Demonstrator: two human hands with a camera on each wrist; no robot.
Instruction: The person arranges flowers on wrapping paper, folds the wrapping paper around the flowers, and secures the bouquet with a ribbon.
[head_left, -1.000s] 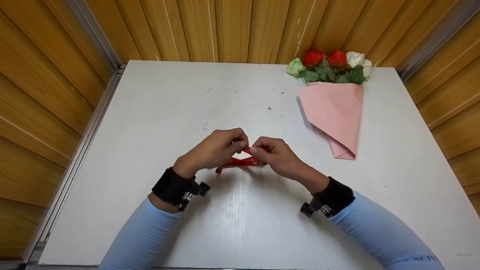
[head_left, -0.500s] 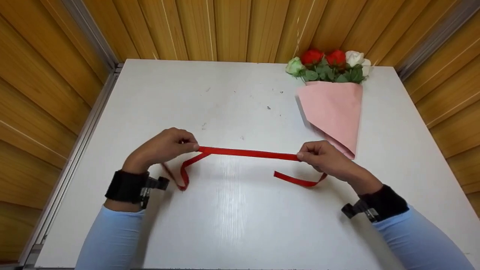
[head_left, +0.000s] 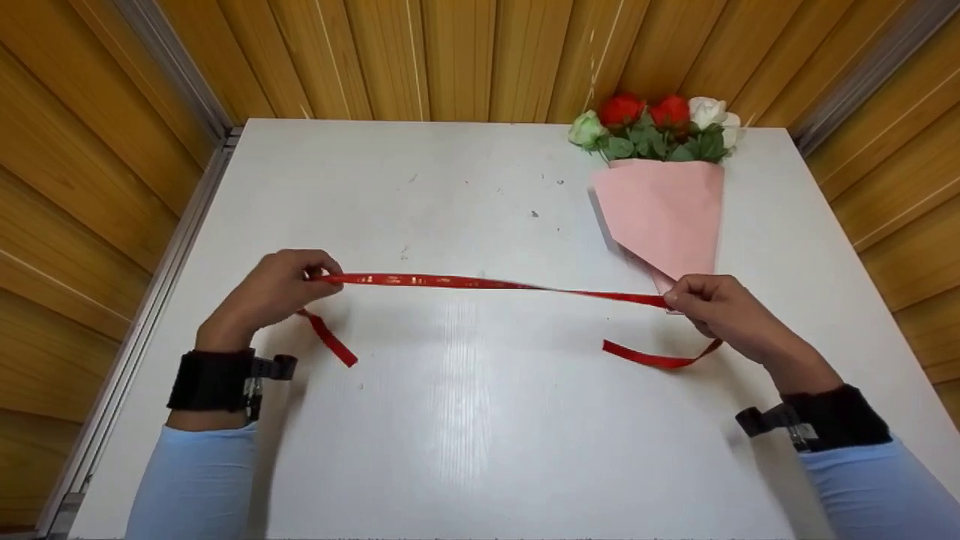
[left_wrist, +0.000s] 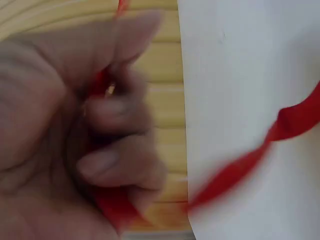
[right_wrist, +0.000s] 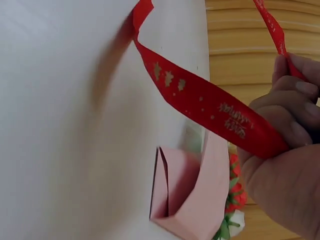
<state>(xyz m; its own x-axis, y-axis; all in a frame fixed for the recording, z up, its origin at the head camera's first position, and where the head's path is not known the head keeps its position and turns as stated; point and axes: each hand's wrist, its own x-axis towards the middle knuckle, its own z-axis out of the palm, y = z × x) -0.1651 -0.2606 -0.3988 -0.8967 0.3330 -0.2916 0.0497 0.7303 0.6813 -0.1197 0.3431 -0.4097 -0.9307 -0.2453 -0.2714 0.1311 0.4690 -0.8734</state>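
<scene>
A red ribbon point(head_left: 450, 282) with gold print stretches between the two hands above the white table, twisted partway along. My left hand point(head_left: 289, 289) pinches it between thumb and fingers, and a short tail hangs below. At the other side my right hand point(head_left: 716, 307) pinches the ribbon, its loose tail curving down toward the middle. Close up in the right wrist view, the tail of the ribbon point(right_wrist: 195, 97) shows gold trees and lettering. The left wrist view is blurred; there the ribbon point(left_wrist: 235, 172) runs through the curled fingers point(left_wrist: 120, 160).
A bouquet point(head_left: 664, 210) in pink paper lies at the back right, with red, white and pale green roses, its lower end behind the right hand. The white table point(head_left: 465, 420) is bordered by wood-panelled walls point(head_left: 450, 60). Small dark marks dot the tabletop.
The hands, close together a second ago with the ribbon bunched between them, have moved apart to left and right. The ribbon between them is now long and drawn out.
</scene>
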